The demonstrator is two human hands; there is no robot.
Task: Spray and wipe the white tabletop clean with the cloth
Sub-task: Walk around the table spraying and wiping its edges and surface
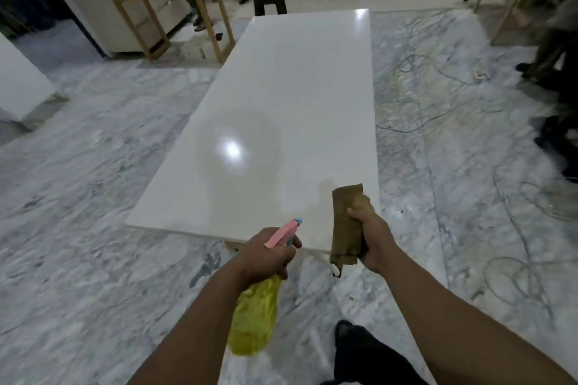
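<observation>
While the person stood at the near short end of the white tabletop [291, 87], the left hand [266, 255] was wrapped round the neck of a yellow spray bottle [255, 319], its pink nozzle [283, 232] aimed out over the near edge. The right hand [373, 239] clutched a folded brown cloth [345, 222], held upright just above the near right corner and, as far as I could tell, not touching the surface. To my eye the spraying came first: the nozzle wanted lifting well over the slab so the mist fell on it and not on the marble floor [93, 197], with the cloth kept aside. Whether a finger sat on the trigger I could not see, the hand covering it. Any wetness on the top was lost in the ceiling glare, and the figures at the right edge were a blur
</observation>
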